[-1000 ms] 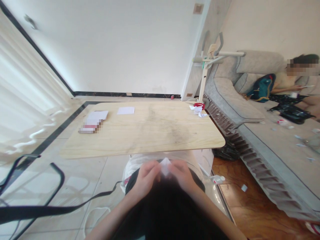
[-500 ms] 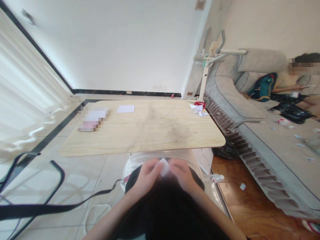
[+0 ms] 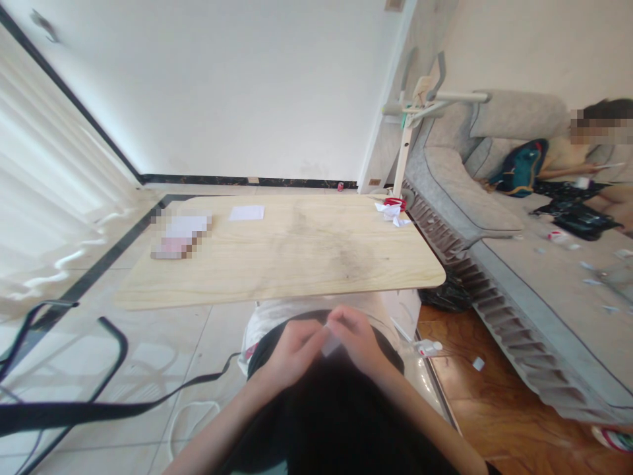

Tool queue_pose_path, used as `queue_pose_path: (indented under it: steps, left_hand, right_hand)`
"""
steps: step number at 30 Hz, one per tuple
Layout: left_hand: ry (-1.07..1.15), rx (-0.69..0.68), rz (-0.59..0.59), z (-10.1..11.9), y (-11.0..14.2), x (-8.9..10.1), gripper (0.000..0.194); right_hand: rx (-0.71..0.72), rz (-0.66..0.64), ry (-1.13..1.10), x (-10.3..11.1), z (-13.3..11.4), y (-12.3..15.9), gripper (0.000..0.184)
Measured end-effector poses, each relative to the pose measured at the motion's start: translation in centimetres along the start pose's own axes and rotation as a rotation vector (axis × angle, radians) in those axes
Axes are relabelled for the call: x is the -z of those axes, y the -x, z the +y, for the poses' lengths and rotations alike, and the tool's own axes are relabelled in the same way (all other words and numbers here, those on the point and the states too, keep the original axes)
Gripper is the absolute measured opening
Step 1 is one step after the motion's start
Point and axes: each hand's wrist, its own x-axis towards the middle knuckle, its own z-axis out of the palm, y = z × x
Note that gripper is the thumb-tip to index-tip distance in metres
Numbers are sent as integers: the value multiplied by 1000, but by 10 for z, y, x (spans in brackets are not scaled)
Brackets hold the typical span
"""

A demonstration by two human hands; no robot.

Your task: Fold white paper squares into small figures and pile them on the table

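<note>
A small piece of folded white paper [image 3: 331,343] is held over my lap, just short of the table's near edge. My left hand [image 3: 298,344] pinches it from the left, fingers curled. From the right, my right hand [image 3: 353,335] closes on its upper part with thumb and fingertips. The hands cover much of the paper, so its exact folds are hidden. On the wooden table [image 3: 277,264] lie a flat white sheet [image 3: 246,213] at the back and folded white paper figures [image 3: 391,212] at the far right corner.
A blurred-out stack [image 3: 182,236] sits on the table's left. Right of the table are a grey sofa [image 3: 499,198] with a seated person [image 3: 568,158], and a white exercise frame [image 3: 405,145]. A white bottle [image 3: 428,348] lies on the floor. Black chair tubing [image 3: 116,343] stands left.
My right hand has shifted up and slightly left over the paper, and its fingers now cover the paper's top point. Less of the paper shows. The view has moved slightly.
</note>
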Motion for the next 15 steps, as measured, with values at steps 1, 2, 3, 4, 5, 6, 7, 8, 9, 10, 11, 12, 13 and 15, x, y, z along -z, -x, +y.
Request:
queue_pose_path:
  steps: [1, 2, 3, 4, 5, 6, 7, 8, 9, 10, 11, 12, 13, 15]
  left_hand:
    - [-11, -17, -1, -1, 0, 0, 43]
    - [-11, -27, -2, -2, 0, 0, 42]
    - [-2, -30, 0, -2, -1, 0, 42]
    - [11, -25, 6, -3, 0, -1, 43]
    - [23, -16, 17, -3, 0, -1, 43]
    - [33, -6, 33, -4, 0, -2, 43]
    - [41, 3, 52, -5, 0, -2, 43]
    - [49, 9, 68, -5, 0, -2, 43]
    - [57, 9, 82, -6, -1, -2, 43]
    - [64, 3, 89, -6, -1, -2, 43]
    - [70, -6, 97, -7, -1, -1, 43]
    - [75, -16, 104, -8, -1, 0, 44]
    - [79, -21, 108, -9, -1, 0, 44]
    - [84, -17, 108, -10, -1, 1, 44]
  right_hand:
    - [0, 4, -1, 0, 1, 0, 15]
    - [-3, 14, -6, 0, 1, 0, 15]
    - [-8, 30, -12, 0, 2, 0, 16]
    - [-15, 50, -21, 1, 3, -1, 16]
    - [-23, 68, -31, 1, 4, -1, 16]
    - [-32, 80, -41, 1, 4, -1, 16]
    - [-43, 82, -51, 1, 4, -2, 16]
    - [-54, 73, -59, 1, 4, -2, 16]
    - [-64, 56, -64, 2, 4, -2, 17]
    - [-71, 33, -66, 2, 3, -2, 19]
    - [-73, 11, -65, 2, 3, -2, 21]
    - [-72, -10, -62, 2, 3, -2, 22]
    - [-71, -33, -59, 2, 3, -2, 23]
    - [-71, -77, -58, 2, 3, -1, 24]
